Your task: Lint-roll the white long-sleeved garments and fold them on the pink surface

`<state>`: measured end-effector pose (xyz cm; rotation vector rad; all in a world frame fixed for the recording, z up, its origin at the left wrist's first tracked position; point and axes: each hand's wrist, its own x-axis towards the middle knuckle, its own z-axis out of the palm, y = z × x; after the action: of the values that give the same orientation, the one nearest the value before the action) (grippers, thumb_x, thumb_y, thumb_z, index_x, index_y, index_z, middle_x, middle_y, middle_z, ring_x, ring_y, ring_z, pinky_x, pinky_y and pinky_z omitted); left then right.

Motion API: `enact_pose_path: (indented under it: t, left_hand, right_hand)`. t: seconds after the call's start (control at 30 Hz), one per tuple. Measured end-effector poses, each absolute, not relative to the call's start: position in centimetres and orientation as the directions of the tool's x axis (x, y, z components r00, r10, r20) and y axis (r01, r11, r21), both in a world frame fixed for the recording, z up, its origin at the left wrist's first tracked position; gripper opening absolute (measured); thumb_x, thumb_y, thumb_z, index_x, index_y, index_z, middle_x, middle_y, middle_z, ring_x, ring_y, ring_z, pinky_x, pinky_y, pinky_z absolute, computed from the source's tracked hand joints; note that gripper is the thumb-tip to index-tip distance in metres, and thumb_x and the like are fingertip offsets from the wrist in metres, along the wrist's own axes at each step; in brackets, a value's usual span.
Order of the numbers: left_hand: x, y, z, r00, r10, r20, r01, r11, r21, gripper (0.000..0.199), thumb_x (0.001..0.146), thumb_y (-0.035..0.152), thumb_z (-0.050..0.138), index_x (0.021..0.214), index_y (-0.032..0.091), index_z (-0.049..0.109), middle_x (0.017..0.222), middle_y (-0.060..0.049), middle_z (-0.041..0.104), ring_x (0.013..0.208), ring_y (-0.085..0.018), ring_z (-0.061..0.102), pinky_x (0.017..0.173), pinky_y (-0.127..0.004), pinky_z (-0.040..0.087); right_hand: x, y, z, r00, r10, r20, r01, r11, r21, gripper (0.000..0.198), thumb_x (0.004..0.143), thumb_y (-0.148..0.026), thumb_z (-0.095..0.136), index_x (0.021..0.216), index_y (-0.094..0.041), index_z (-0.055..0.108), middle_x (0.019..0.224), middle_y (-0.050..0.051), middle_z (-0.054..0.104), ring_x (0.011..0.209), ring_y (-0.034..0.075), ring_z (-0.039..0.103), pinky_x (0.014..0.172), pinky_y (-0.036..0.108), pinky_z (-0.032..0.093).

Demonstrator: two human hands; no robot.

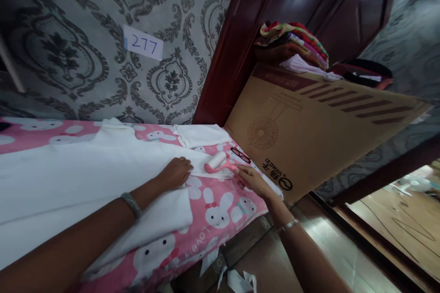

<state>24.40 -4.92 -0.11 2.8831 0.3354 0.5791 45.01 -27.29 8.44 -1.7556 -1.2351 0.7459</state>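
Note:
A white high-necked top (113, 160) lies spread over a pink rabbit-print cover, with one sleeve stretched to the right. My left hand (174, 173) is closed over that sleeve, its fingers curled against the cloth. In my right hand (250, 180) is a lint roller (217, 161), gripped by its pink handle. The roller's white cylinder rests on the sleeve near the cuff. Behind the sleeve lies a folded white cloth (202, 135) with a ruffled edge. Dark-rimmed glasses (240, 155) lie just beyond the roller.
A large cardboard box (309, 123) stands at the right, with folded clothes (295, 43) piled on top. The pink cover (215, 233) reaches the near edge of the surface. White paper scraps (240, 280) lie on the floor. A patterned wall carries a paper marked 277 (143, 43).

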Motion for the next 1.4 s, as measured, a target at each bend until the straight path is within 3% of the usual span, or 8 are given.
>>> enact_pose_path:
  t: [0.23, 0.37, 0.5, 0.67, 0.83, 1.03, 1.23, 1.4]
  left_hand:
    - [23.8, -5.0, -0.8, 0.886, 0.205, 0.415, 0.132, -0.971, 0.198, 0.035, 0.083, 0.009, 0.047, 0.106, 0.019, 0.072, 0.118, -0.012, 0.069, 0.113, -0.026, 0.062, 0.097, -0.043, 0.049]
    - [23.9, -4.8, -0.9, 0.875, 0.193, 0.444, 0.114, -0.973, 0.199, 0.034, 0.080, 0.007, 0.048, 0.101, 0.018, 0.073, 0.112, -0.012, 0.072, 0.106, -0.026, 0.065, 0.093, -0.043, 0.052]
    - [24.1, -4.7, -1.2, 0.848, 0.197, 0.491, 0.069, -0.961, 0.267, 0.034, 0.078, 0.009, 0.049, 0.101, 0.018, 0.073, 0.114, -0.012, 0.072, 0.107, -0.026, 0.066, 0.094, -0.044, 0.052]
    - [24.0, -4.5, -1.4, 0.721, 0.484, 0.496, 0.178, -0.821, 0.543, 0.027, 0.078, 0.014, 0.049, 0.091, 0.021, 0.072, 0.101, -0.005, 0.075, 0.101, -0.022, 0.066, 0.094, -0.038, 0.051]
    - [23.1, -3.3, -1.2, 0.506, 0.710, 0.490, 0.357, -0.690, 0.630, 0.027, 0.081, 0.019, 0.043, 0.094, 0.018, 0.066, 0.093, -0.008, 0.070, 0.091, -0.024, 0.064, 0.086, -0.040, 0.051]
    - [22.9, -2.7, -1.1, 0.432, 0.774, 0.463, 0.367, -0.620, 0.693, 0.022, 0.078, 0.018, 0.046, 0.088, 0.021, 0.064, 0.088, -0.004, 0.069, 0.086, -0.021, 0.063, 0.083, -0.036, 0.051]
    - [23.6, -2.8, -1.3, 0.397, 0.808, 0.435, 0.301, -0.563, 0.770, 0.019, 0.075, 0.019, 0.049, 0.083, 0.022, 0.065, 0.077, -0.001, 0.067, 0.074, -0.019, 0.063, 0.074, -0.033, 0.051]
    - [23.5, -2.2, -1.6, 0.229, 0.862, 0.453, 0.282, -0.504, 0.816, 0.019, 0.077, 0.020, 0.047, 0.088, 0.022, 0.062, 0.088, -0.003, 0.067, 0.080, -0.019, 0.063, 0.076, -0.033, 0.051]
  right_hand:
    - [48.8, -21.8, 7.4, 0.210, 0.959, -0.190, 0.478, -0.270, -0.836, 0.053, 0.073, -0.071, 0.063, 0.068, -0.019, 0.052, 0.051, -0.009, 0.041, 0.043, 0.005, 0.035, 0.041, 0.019, 0.027]
    - [52.8, -26.2, 8.4, 0.288, 0.898, -0.334, 0.492, -0.438, -0.753, 0.056, 0.069, -0.071, 0.068, 0.081, -0.017, 0.061, 0.051, -0.009, 0.040, 0.043, 0.005, 0.034, 0.042, 0.020, 0.027]
    - [54.1, -30.5, 10.5, 0.378, 0.855, -0.356, 0.514, -0.514, -0.687, 0.061, 0.067, -0.069, 0.072, 0.091, -0.014, 0.069, 0.049, -0.010, 0.034, 0.042, 0.005, 0.029, 0.041, 0.022, 0.022]
    - [50.4, -27.2, 11.2, 0.305, 0.930, -0.207, 0.508, -0.342, -0.790, 0.054, 0.075, -0.065, 0.067, 0.091, -0.014, 0.068, 0.049, -0.010, 0.033, 0.042, 0.005, 0.028, 0.041, 0.022, 0.021]
    - [45.7, -19.0, 9.6, 0.177, 0.968, -0.176, 0.491, -0.242, -0.837, 0.044, 0.072, -0.060, 0.070, 0.071, -0.018, 0.057, 0.048, -0.009, 0.039, 0.040, 0.005, 0.033, 0.040, 0.021, 0.022]
    - [47.0, -19.4, 7.4, 0.110, 0.956, -0.271, 0.417, -0.292, -0.861, 0.044, 0.073, -0.060, 0.070, 0.072, -0.019, 0.055, 0.048, -0.009, 0.041, 0.040, 0.005, 0.033, 0.041, 0.021, 0.024]
    - [50.1, -24.5, 7.3, 0.193, 0.934, -0.301, 0.389, -0.355, -0.850, 0.048, 0.071, -0.064, 0.070, 0.068, -0.019, 0.053, 0.050, -0.010, 0.038, 0.039, 0.004, 0.030, 0.039, 0.021, 0.021]
    - [46.8, -19.6, 7.5, 0.129, 0.962, -0.240, 0.383, -0.272, -0.883, 0.045, 0.065, -0.058, 0.074, 0.065, -0.020, 0.051, 0.050, -0.009, 0.039, 0.041, 0.005, 0.031, 0.040, 0.021, 0.022]
